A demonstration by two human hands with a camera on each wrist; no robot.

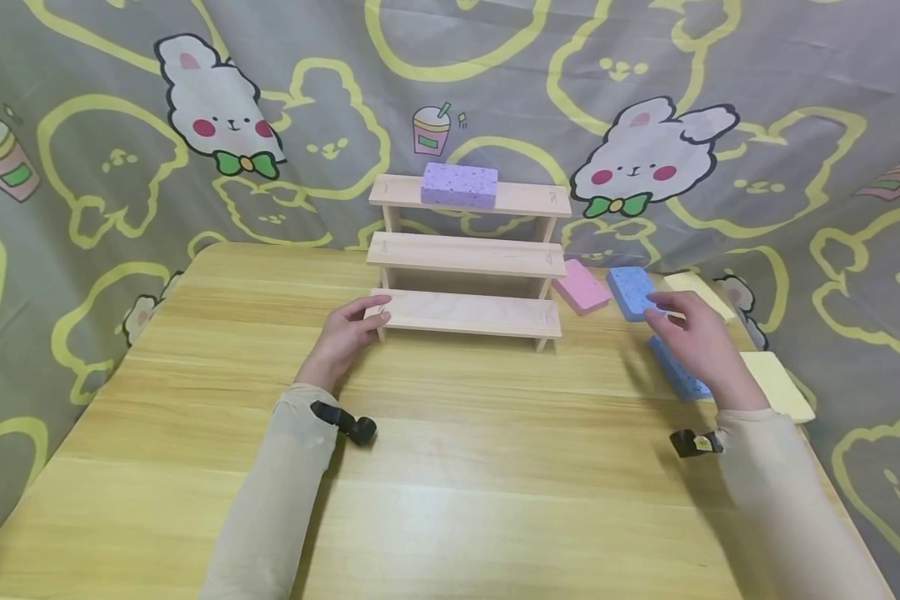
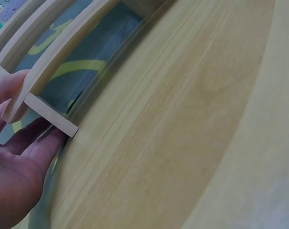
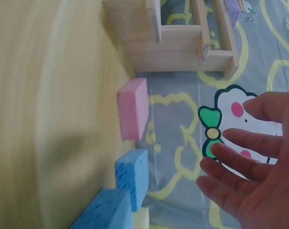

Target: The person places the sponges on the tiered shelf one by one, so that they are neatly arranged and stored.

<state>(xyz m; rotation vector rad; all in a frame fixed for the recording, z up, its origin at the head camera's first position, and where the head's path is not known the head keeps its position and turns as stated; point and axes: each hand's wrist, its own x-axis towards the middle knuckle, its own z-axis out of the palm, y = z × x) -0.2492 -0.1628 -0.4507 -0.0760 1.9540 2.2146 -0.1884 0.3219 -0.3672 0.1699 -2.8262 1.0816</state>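
A three-tier wooden shelf rack [image 1: 465, 254] stands at the back of the table. My left hand [image 1: 345, 333] grips the left end of its lowest tier, and the left wrist view shows fingers around the front leg [image 2: 52, 115]. On the top tier lies a purple speckled sponge [image 1: 459, 185]. My right hand [image 1: 693, 337], fingers spread and holding nothing, hovers over two blue sponges, one farther back [image 1: 630, 292] and one nearer [image 1: 673, 367], partly hidden by the hand. Between the rack and the blue sponges lies a pink sponge [image 1: 581, 287].
Two pale yellow sponges lie at the table's right side, a far one [image 1: 701, 292] and a near one [image 1: 780, 385]. A grey patterned curtain [image 1: 330, 100] hangs behind and beside the wooden table [image 1: 450, 500]. Each wrist wears a small black camera.
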